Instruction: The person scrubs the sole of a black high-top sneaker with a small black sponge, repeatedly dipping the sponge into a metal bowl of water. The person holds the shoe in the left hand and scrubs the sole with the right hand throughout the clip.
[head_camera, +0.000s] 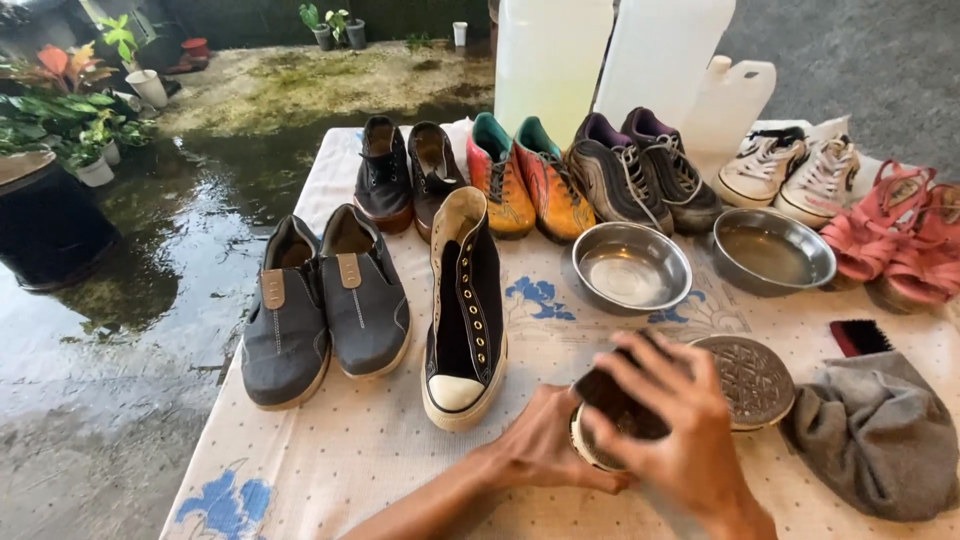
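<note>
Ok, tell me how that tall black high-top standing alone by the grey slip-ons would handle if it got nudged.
The black high-top would probably slide flat on its broad rubber sole rather than roll. Its unlaced upper gapes open, so the ankle part likely flops if gripped there. It stands close beside the grey slip-ons, so a leftward push may bump them.

We're outdoors in a home yard: wet concrete ground (150, 300), potted plants (90, 120) along the edge, and a cloth-covered worktop (350, 450) lined with pairs of shoes (520, 175).
</note>
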